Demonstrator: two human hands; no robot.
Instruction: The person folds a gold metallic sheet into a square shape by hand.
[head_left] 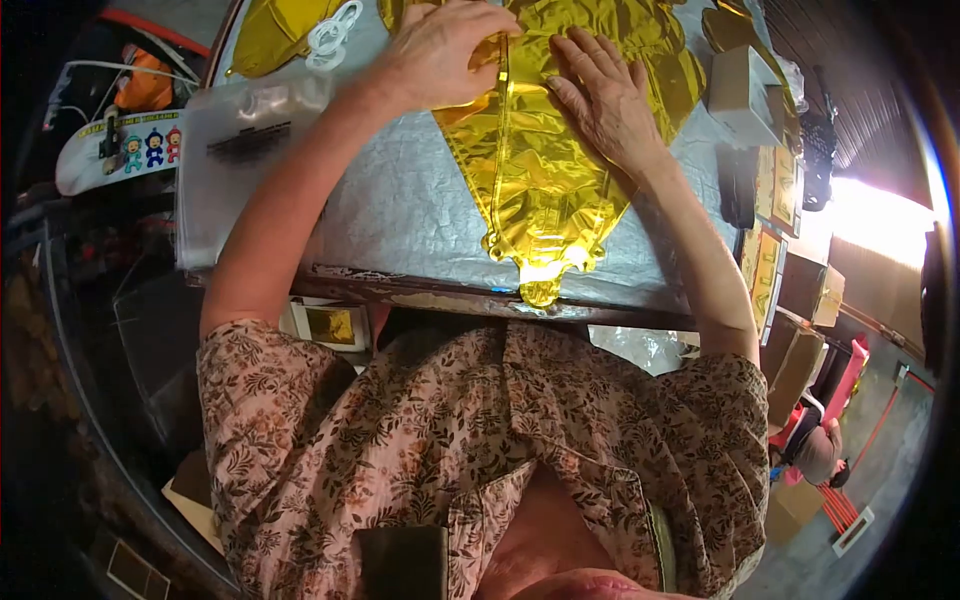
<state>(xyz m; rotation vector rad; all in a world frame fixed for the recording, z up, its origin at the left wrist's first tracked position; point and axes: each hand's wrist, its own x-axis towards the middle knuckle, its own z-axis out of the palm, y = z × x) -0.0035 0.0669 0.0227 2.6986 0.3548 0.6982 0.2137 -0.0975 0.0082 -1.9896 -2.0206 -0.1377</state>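
A shiny gold foil balloon lies flat on the silvery covered tabletop, its narrow tabbed end pointing toward my body and hanging slightly over the front edge. A straight fold or seam runs down its left part. My left hand is bent over the balloon's upper left side, with thumb and fingers closed about the foil at that fold. Flat on the right half of the foil rests my right hand, fingers stretched out and holding nothing. The far end of the balloon runs out of view.
Clear plastic sheets lie at the table's left, near a white coiled cord and another gold foil piece. A white box stands on the right. Cardboard boxes and another person are farther right.
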